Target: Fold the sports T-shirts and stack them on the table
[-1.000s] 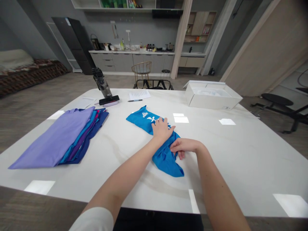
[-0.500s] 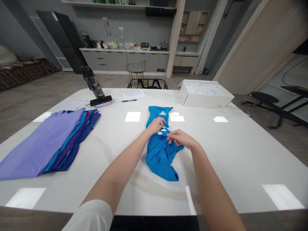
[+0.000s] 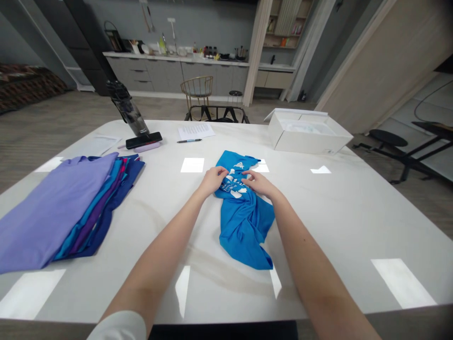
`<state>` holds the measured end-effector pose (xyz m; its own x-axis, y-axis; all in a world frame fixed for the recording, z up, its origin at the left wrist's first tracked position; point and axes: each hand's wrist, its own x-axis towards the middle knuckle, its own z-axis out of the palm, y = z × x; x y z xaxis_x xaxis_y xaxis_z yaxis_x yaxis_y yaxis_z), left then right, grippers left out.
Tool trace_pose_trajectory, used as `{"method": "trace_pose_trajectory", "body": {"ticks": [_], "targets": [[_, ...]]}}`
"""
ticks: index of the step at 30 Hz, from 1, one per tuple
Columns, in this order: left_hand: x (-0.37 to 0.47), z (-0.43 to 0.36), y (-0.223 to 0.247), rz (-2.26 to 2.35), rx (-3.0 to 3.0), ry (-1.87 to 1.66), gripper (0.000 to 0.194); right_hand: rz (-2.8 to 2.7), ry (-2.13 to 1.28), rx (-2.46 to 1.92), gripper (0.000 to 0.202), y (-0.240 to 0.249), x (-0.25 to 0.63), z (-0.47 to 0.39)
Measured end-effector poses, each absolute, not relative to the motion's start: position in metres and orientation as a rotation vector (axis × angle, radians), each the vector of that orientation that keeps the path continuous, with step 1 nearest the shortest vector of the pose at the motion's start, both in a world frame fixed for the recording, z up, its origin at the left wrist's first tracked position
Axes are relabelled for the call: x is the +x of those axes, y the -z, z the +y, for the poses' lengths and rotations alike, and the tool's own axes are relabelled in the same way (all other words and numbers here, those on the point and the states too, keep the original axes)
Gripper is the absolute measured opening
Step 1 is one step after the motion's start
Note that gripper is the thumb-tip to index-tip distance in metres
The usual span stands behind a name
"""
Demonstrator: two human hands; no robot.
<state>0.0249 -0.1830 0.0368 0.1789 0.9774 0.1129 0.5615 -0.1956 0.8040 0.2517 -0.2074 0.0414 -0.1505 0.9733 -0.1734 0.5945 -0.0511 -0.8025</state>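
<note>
From the near edge of the white surface [image 3: 336, 226], I see the blue garment [image 3: 235, 222] lying midway across, its lower part twisted and bunched, its printed end toward the far edge. My forearms reach in from the near edge, angled inward, wrists low, so that the hands flank the print and seem to steady it between them. My left hand [image 3: 211, 181] pinches fabric at the print's left; my right hand [image 3: 261, 183] curls opposite, thumb and forefinger slightly parted, though I can't tell whether cloth is caught there. The clothes pile [image 3: 60, 208] sits by the left edge, leaving the middle for handling. The box [image 3: 304, 139] stands near the far right corner.
</note>
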Motion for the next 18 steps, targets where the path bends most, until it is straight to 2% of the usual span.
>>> {"method": "trace_pose_trajectory", "body": {"ticks": [3,7,13,18], "targets": [[0.028,-0.183,-0.032,1.488,1.905,-0.721,0.019,-1.864,-1.254,-1.607,0.046,-0.044,0.248,-0.19],[0.033,-0.187,-0.031,1.491,1.99,-0.593,0.009,-1.957,-1.22,-1.516,0.037,-0.04,0.257,-0.176],[0.023,-0.174,-0.032,1.437,1.663,-1.038,0.009,-1.858,-1.239,-1.374,0.043,-0.05,0.27,-0.176],[0.02,-0.173,-0.035,1.445,1.564,-1.142,0.01,-1.726,-1.394,-1.328,0.046,-0.064,0.261,-0.183]]}}
